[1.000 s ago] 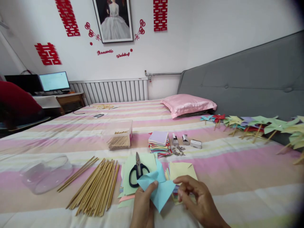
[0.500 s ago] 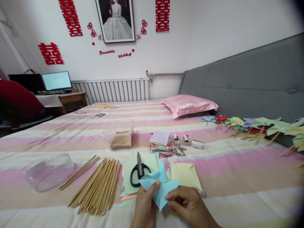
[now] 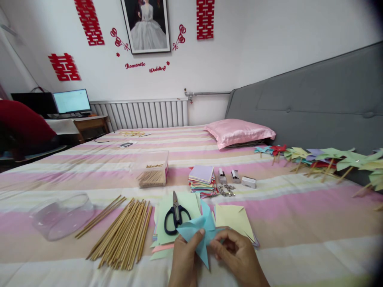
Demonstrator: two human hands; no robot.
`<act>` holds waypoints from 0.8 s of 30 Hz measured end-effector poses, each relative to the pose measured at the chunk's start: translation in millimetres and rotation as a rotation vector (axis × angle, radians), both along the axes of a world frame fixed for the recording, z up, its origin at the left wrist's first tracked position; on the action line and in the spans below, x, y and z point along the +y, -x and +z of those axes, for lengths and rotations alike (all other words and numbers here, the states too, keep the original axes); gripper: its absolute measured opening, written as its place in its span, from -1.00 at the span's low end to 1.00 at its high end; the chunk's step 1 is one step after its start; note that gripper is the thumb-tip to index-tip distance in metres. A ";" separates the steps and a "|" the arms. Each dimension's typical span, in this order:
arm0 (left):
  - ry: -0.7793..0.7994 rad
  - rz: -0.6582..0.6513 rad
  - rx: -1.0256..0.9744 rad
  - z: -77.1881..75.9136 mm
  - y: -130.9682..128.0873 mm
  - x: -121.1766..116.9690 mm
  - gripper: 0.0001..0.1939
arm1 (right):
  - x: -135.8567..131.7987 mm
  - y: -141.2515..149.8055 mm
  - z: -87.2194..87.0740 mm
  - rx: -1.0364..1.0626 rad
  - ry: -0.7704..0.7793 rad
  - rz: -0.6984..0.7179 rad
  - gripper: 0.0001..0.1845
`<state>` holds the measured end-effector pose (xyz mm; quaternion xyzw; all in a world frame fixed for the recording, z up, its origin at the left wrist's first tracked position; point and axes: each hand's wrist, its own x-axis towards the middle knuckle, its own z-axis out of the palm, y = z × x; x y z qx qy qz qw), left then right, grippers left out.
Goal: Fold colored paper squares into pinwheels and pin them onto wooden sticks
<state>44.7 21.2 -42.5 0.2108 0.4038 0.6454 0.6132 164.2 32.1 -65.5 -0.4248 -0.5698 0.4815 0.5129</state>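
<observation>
A light blue paper pinwheel [image 3: 200, 226], its points partly folded in, is held over the front of the bed. My left hand [image 3: 187, 255] grips it from the left, thumb pressed on its middle. At its right side, my right hand [image 3: 236, 253] pinches a corner of the paper, its fingertips partly hiding that corner. Just behind the left hand, dark-handled scissors [image 3: 177, 213] lie on a stack of pale green paper [image 3: 163, 235]. A stack of cut yellow squares [image 3: 235, 221] sits behind the right hand.
Bamboo sticks [image 3: 127, 235] lie left of the paper, near a clear plastic container [image 3: 61, 217]. Farther back are a clear box of sticks [image 3: 152, 177], coloured paper squares [image 3: 202, 177] and small metal pins [image 3: 226, 190]. Finished pinwheels [image 3: 329, 155] line the right side by the headboard [image 3: 314, 103].
My right hand has moved slightly inward, bending the right corner of the blue paper toward the middle. The left hand still holds the pinwheel in nearly the same place.
</observation>
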 end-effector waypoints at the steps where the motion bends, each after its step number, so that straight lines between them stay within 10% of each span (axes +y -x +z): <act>1: -0.005 -0.002 0.005 0.0 -0.6 0.3 -0.88 | 0.7 -0.1 -0.2 0.010 -0.004 -0.008 -0.66; 24: -0.033 -0.022 0.119 -9.2 -5.8 -0.3 -0.84 | 5.3 -4.3 -4.2 -0.064 0.030 -0.107 -0.67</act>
